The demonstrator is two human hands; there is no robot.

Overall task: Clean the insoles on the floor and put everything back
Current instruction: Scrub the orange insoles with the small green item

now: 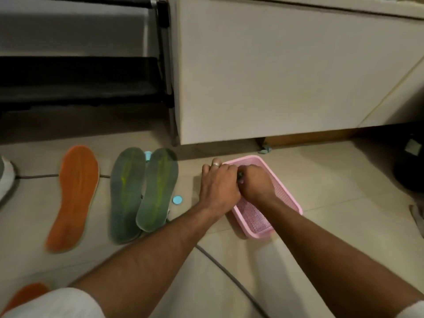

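We have both hands meeting over the far end of the pink basket (pixel 291 198). The left hand (pixel 218 184) is curled, knuckles up, a ring on one finger. The right hand (pixel 258 180) is also curled, just beside it. A small dark thing (pixel 239 177) shows between them. What it is, and which hand grips it, we cannot tell.

In our judgement, the step is fetching a cleaning item from the basket. Lift it clear of the rim before turning toward the insoles.

The basket is rigid perforated plastic, rectangular. Left of the fingers lie two green insoles (pixel 142 193), overlapping, soft and worn, streaked yellow. Further left lies an orange insole (pixel 74 196). A small blue disc (pixel 177 199) sits between the insoles and the left wrist. The floor (pixel 332 226) is smooth tile.
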